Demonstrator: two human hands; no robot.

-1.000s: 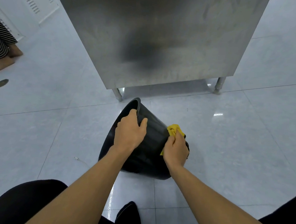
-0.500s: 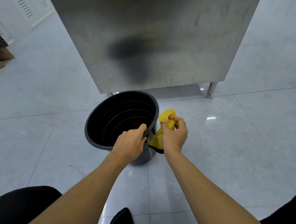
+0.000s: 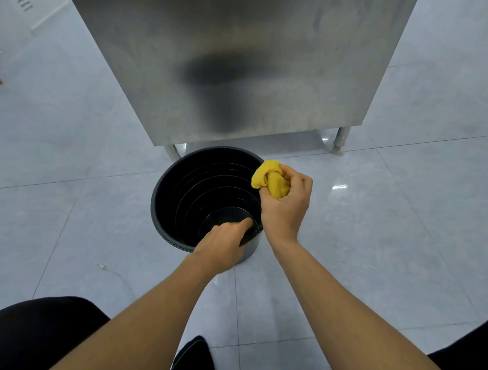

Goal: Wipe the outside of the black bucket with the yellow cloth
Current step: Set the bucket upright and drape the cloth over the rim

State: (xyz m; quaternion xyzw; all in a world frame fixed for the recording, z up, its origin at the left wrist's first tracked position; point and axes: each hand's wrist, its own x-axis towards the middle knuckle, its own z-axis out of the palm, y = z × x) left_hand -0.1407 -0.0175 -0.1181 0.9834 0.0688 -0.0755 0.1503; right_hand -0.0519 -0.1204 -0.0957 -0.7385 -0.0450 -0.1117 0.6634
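The black bucket [image 3: 179, 192] stands upright on the tiled floor, its open mouth facing up and its ribbed inside showing. My left hand [image 3: 222, 246] grips the near rim, fingers hooked over the edge into the bucket. My right hand [image 3: 286, 204] is closed around the bunched yellow cloth [image 3: 270, 179] at the bucket's right rim, with the cloth poking out above my fingers. Most of the bucket's outer wall is hidden from this angle.
A stainless steel cabinet [image 3: 245, 56] on short legs [image 3: 340, 139] stands right behind the bucket. A thin white cable [image 3: 114, 274] lies on the floor at the near left. My dark-clothed knees [image 3: 28, 334] fill the bottom corners. Pale floor tiles [image 3: 406, 223] stretch to the right.
The bucket went from lying tilted on its side to standing upright. My right hand lifted the cloth off the outer wall up to the right rim. My left hand kept its hold on the rim.
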